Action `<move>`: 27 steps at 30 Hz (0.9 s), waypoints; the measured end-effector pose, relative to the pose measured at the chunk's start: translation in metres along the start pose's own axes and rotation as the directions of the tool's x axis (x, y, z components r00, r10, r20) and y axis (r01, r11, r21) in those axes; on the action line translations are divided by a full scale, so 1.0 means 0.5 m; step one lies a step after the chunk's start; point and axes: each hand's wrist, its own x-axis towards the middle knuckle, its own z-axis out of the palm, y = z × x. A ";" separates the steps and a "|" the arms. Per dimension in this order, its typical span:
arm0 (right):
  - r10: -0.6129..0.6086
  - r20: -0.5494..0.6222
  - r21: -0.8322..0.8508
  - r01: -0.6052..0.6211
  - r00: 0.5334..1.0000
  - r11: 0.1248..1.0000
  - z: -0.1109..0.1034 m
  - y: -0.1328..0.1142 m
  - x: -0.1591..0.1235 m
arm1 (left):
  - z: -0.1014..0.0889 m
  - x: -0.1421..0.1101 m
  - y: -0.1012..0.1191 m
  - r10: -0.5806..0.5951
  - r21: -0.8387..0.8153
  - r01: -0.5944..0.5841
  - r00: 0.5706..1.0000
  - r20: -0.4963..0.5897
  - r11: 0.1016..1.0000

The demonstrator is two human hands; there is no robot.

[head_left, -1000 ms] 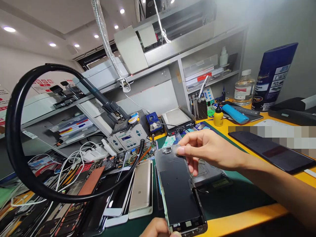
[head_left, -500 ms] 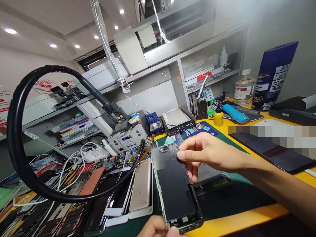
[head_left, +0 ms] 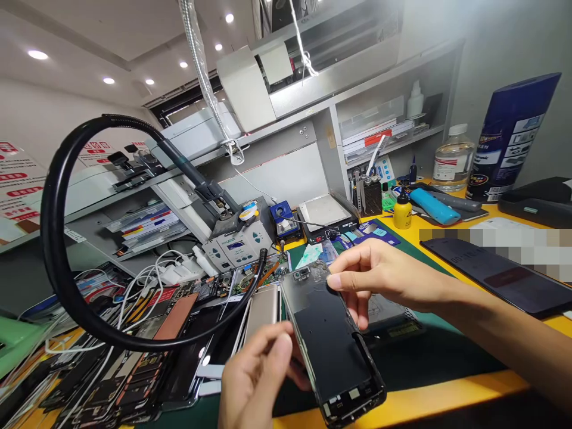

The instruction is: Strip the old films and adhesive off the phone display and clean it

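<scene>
A dismantled phone (head_left: 333, 339), its dark inner face showing, is tilted over the green mat (head_left: 447, 363). Metal contacts line its lower end, and a small camera-like module is at its upper end. My right hand (head_left: 375, 277) pinches the upper right edge, thumb on the face and fingers behind. Beside the phone's left edge is my left hand (head_left: 259, 369), thumb raised and fingers apart. Its index fingertip is close to the rim; the lower fingers run partly behind the phone, so whether they touch it cannot be seen.
Several phones and phone parts (head_left: 179, 333) crowd the left side under a looping black hose (head_left: 53, 238). A rework station (head_left: 239, 247) stands behind. Toward the right are a yellow bottle (head_left: 403, 213), a blue tool (head_left: 433, 205) and a dark phone (head_left: 491, 274).
My left hand has let go of the phone's lower end and moved up along its left edge. My right hand keeps its pinch. The view has shifted slightly.
</scene>
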 end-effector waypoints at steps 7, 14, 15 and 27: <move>-0.005 -0.068 -0.097 -0.001 0.998 0.995 -0.009 -0.007 0.006 | 0.010 0.138 0.066 0.170 0.039 -0.181 0.966 0.194 0.983; -0.015 -0.176 -0.166 -0.014 0.984 0.986 -0.030 -0.005 0.006 | 0.029 0.175 0.037 0.218 -0.084 -0.203 0.946 0.242 0.976; -0.027 -0.194 -0.191 -0.010 0.981 0.982 -0.029 -0.005 0.006 | 0.029 0.174 0.036 0.227 -0.099 -0.208 0.944 0.239 0.973; -0.118 -0.294 -0.348 0.009 0.949 0.938 -0.009 -0.004 0.005 | 0.038 0.149 0.051 0.309 0.035 -0.312 0.948 0.071 0.949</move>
